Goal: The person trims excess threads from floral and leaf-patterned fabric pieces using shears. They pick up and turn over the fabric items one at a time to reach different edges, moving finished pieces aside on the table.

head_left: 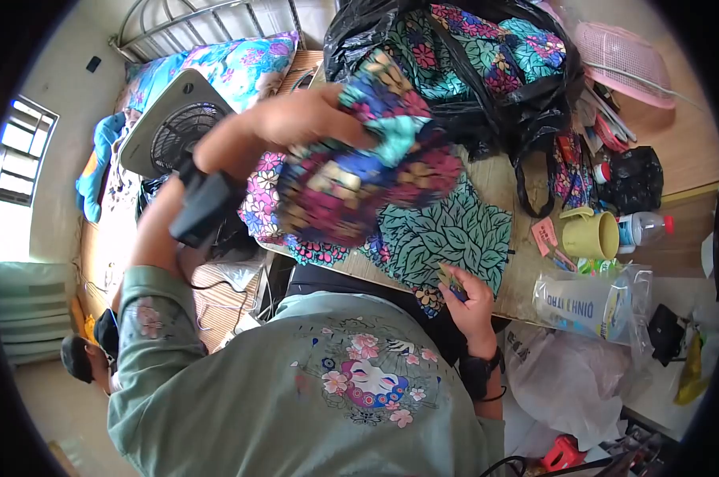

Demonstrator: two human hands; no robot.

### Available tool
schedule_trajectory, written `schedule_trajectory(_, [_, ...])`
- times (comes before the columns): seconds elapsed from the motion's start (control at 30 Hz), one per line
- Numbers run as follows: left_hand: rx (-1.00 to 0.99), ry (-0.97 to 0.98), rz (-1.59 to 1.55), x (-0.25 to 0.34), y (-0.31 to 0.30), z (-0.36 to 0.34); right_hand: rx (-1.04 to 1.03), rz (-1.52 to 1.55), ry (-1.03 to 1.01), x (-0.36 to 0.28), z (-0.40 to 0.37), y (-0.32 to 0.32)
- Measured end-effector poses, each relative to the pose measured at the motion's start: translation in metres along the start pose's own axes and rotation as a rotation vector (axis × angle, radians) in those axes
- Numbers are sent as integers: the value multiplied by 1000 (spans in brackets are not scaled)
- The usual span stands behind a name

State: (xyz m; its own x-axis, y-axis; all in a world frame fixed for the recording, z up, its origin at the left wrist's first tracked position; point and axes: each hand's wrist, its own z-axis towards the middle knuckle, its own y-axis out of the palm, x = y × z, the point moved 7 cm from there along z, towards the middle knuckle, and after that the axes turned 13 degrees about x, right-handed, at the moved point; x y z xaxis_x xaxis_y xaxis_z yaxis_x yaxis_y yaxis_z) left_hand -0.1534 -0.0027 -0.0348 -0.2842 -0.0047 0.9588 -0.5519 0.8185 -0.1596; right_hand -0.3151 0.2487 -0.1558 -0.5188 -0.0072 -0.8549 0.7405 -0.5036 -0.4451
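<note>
My left hand (pixel 316 119), smeared by motion, grips a bunched piece of floral fabric (pixel 351 187) in pink, tan, blue and turquoise, lifted over the table. Under it lies green leaf-patterned fabric (pixel 455 226), spread at the table's front edge. White-and-pink floral fabric (pixel 262 199) hangs to the left. My right hand (pixel 472 306) is closed at the near edge of the leaf fabric. A small yellow-green and dark item (pixel 453 278) shows at its fingertips; I cannot tell its kind.
A black plastic bag (pixel 487 111) full of floral fabric stands at the back. On the right are a yellow mug (pixel 590 235), a bottle (pixel 645 230), a pink mesh basket (pixel 626 60) and a clear printed bag (pixel 590 302). A fan (pixel 189 131) is on the left; another person (pixel 85 358) is lower left.
</note>
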Motion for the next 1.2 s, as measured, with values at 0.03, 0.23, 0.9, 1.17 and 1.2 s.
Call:
schedule_trajectory(0.03, [-3,1,-1,10,-16,-6,2,-2,1,0,0,-1])
schedule_trajectory(0.23, [-396,-319,399,7,-29,-27,-2,-16,3,-3,3,1])
schedule_trajectory(0.9, [-17,663,522,-30,107,22,322,-61,99,21,0,-51])
schedule_trajectory(1.17, [133,672,690,-70,150,34,245,-302,25,18,-3,-48])
schedule_trajectory(1.2, [157,687,730,-73,151,34,263,-291,-11,17,-3,-48])
